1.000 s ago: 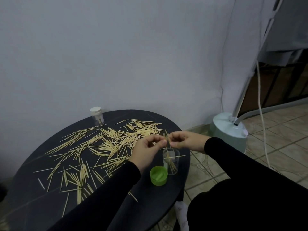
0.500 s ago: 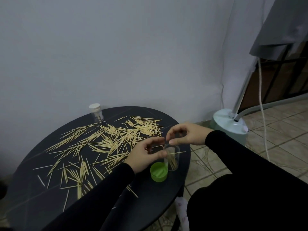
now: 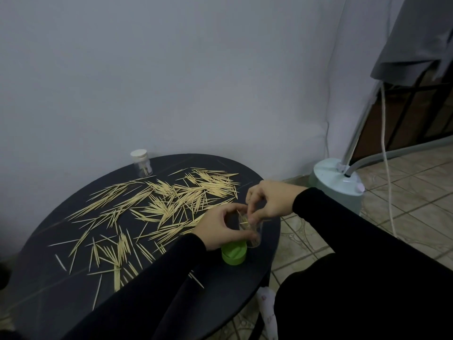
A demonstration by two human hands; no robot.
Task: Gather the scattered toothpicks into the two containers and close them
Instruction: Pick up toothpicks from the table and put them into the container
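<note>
Several pale toothpicks [image 3: 176, 204] lie scattered over the round black table [image 3: 232, 288]. A small clear container [image 3: 255, 235] stands near the table's right edge with toothpicks inside. My left hand [image 3: 220, 228] grips its side. My right hand [image 3: 269, 201] hovers over its mouth, fingertips pinching toothpicks that point down into it. A green lid [image 3: 234, 253] lies beside the container, partly under my left hand. A second clear container with a white lid [image 3: 141, 163] stands closed at the table's far edge.
A grey wall rises right behind the table. To the right, on the tiled floor, stands a pale round appliance base [image 3: 337, 187] with a pole and a white cord [image 3: 386, 168]. My dark-clothed lap fills the lower right.
My right hand has dropped from above the container down to its mouth with the toothpicks. My left hand has closed tighter round the container. The view has shifted slightly.
</note>
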